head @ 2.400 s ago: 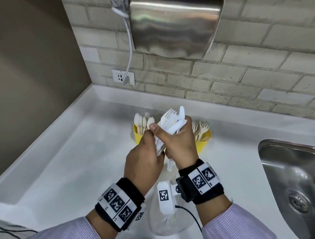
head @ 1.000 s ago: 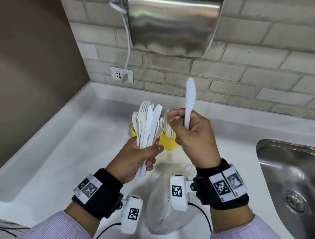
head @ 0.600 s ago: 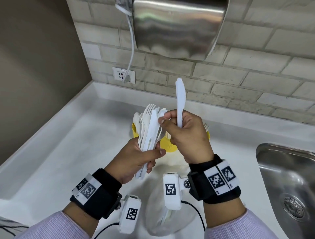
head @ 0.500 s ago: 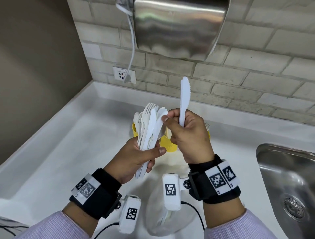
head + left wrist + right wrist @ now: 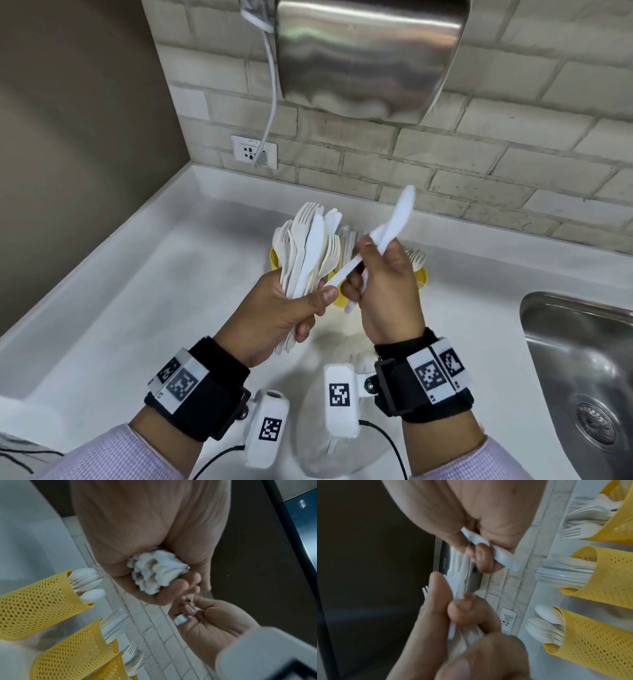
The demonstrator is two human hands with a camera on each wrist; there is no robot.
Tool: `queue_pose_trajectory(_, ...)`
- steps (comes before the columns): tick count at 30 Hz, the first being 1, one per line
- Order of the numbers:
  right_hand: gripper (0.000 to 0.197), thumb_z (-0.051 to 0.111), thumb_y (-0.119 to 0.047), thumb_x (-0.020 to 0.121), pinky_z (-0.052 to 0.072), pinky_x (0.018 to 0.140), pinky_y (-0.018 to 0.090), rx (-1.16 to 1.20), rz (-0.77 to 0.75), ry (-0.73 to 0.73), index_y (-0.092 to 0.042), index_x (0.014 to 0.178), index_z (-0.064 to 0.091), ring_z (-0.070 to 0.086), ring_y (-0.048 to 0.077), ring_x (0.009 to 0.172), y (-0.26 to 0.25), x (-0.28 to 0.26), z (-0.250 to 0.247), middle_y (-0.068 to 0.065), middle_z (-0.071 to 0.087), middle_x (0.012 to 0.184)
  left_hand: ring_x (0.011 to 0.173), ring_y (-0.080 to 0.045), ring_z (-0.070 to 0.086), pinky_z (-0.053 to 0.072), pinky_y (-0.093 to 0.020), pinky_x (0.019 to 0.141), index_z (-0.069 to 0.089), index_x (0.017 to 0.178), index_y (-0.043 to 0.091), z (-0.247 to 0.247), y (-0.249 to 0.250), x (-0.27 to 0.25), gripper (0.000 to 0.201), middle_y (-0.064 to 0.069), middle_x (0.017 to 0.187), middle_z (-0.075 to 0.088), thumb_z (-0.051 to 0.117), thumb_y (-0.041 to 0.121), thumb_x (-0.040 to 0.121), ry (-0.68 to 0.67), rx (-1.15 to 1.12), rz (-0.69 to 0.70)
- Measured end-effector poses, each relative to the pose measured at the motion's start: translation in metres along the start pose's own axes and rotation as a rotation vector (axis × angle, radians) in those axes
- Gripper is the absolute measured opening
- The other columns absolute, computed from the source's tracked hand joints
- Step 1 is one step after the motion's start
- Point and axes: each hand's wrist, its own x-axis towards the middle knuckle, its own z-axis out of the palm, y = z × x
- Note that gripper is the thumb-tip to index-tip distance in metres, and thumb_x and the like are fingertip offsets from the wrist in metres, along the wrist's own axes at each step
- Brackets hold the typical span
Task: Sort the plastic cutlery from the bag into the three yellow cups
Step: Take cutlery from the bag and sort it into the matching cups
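1. While the left hand (image 5: pixel 274 308) is gripping a bundle of white cutlery (image 5: pixel 308 250) upright, its fingers and thumb are curling tightly round the handles, fork tines and knife blades fanning out above.
2. Just beside it, the right hand (image 5: pixel 383 291) is pinching a single white knife (image 5: pixel 387 233) between thumb and curled fingers, the blade tilting up and to the right.
3. Behind both hands, the three yellow cups (image 5: pixel 39 599) are standing in a row on the white counter (image 5: pixel 137 291), one holding spoons (image 5: pixel 87 582), one knives, one forks (image 5: pixel 132 655).
4. Below the wrists, the clear plastic bag (image 5: pixel 322 445) is lying on the counter near the person, with the steel sink (image 5: pixel 582 359) at the right.
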Motion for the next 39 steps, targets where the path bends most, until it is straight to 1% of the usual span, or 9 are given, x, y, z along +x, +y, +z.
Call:
queue_pose_trajectory(4,0.017,0.034,-0.023,0.112,0.05,0.05,0.033,0.174,-0.1,0.123,-0.012,0.103,0.044,0.06,0.029,0.055,-0.013,0.003,-0.006,0.01,0.063,0.072,0.047,-0.021,0.039,0.038,-0.026,0.049,0.068,0.078,0.021,0.0,-0.002,0.0,0.017,-0.002,0.064,0.052,0.077,0.033,0.084,0.027,0.026,-0.008)
queue_pose_trajectory(6,0.024,0.032,-0.03,0.112,0.043,0.042,0.029,0.138,-0.17,0.103,-0.014,0.098,0.042,0.05,0.024,0.041,-0.019,0.0,-0.006,0.007,0.053,0.062,0.048,-0.023,0.039,0.039,-0.027,0.051,0.068,0.08,0.02,-0.001,-0.002,0.001,0.02,-0.002,0.063,0.052,0.079,0.036,0.084,0.042,0.062,0.016)
queue_pose_trajectory(8,0.028,0.039,-0.039,0.109,0.031,0.044,0.022,0.026,-0.23,0.057,-0.019,0.091,0.045,0.034,0.016,0.039,-0.019,-0.003,-0.003,-0.002,0.04,0.057,0.049,-0.025,0.04,0.04,-0.029,0.052,0.067,0.08,0.019,-0.001,-0.002,0.002,0.021,-0.003,0.063,0.052,0.078,0.036,0.084,0.062,0.111,0.039)
queue_pose_trajectory(11,0.016,0.062,-0.035,0.1,0.041,0.055,0.023,-0.292,-0.374,-0.009,-0.022,0.091,0.058,0.048,0.008,0.05,-0.018,-0.01,0.004,-0.013,0.052,0.058,0.05,-0.026,0.042,0.041,-0.031,0.053,0.065,0.079,0.017,0.002,-0.002,0.003,0.022,-0.003,0.063,0.052,0.078,0.034,0.087,0.071,0.153,0.069)
queue_pose_trajectory(14,0.012,0.072,-0.013,0.093,0.044,0.053,0.016,-0.371,-0.362,-0.05,-0.006,0.095,0.062,0.049,0.003,0.05,-0.015,-0.013,0.009,-0.017,0.05,0.052,0.05,-0.027,0.044,0.041,-0.033,0.053,0.064,0.084,0.008,0.003,-0.002,0.003,0.034,-0.005,0.062,0.053,0.078,0.038,0.085,0.059,0.17,0.089)
queue_pose_trajectory(17,0.014,0.076,-0.016,0.09,0.046,0.051,0.023,-0.472,-0.358,-0.09,-0.013,0.09,0.063,0.046,0.01,0.048,-0.014,-0.011,0.008,-0.013,0.042,0.051,0.051,-0.027,0.044,0.041,-0.033,0.051,0.062,0.083,0.005,0.004,-0.001,0.001,0.035,-0.007,0.062,0.052,0.078,0.036,0.085,0.059,0.186,0.102)
queue_pose_trajectory(26,0.011,0.071,-0.012,0.093,0.047,0.059,0.015,-0.442,-0.34,-0.085,-0.013,0.098,0.061,0.057,0.008,0.055,-0.017,-0.007,0.005,-0.008,0.049,0.057,0.048,-0.027,0.042,0.04,-0.032,0.05,0.066,0.1,0.003,0.006,0.002,-0.002,0.03,-0.009,0.068,0.052,0.079,0.028,0.09,0.058,0.211,0.111)
queue_pose_trajectory(32,0.01,0.074,-0.012,0.091,0.048,0.062,0.02,-0.46,-0.322,-0.111,-0.017,0.096,0.066,0.055,0.008,0.055,-0.019,-0.008,0.001,-0.005,0.046,0.058,0.046,-0.024,0.043,0.04,-0.033,0.051,0.062,0.093,-0.001,0.007,0.004,-0.004,0.032,-0.011,0.063,0.05,0.08,0.025,0.09,0.066,0.213,0.103)
queue_pose_trajectory(39,0.012,0.066,-0.005,0.096,0.037,0.047,0.012,-0.346,-0.228,-0.254,-0.009,0.092,0.055,0.045,0.003,0.044,-0.028,-0.009,-0.005,-0.001,0.049,0.066,0.045,-0.025,0.044,0.038,-0.033,0.051,0.064,0.088,0.009,0.011,0.007,-0.008,0.03,-0.018,0.062,0.051,0.083,0.033,0.086,0.038,0.23,0.069)
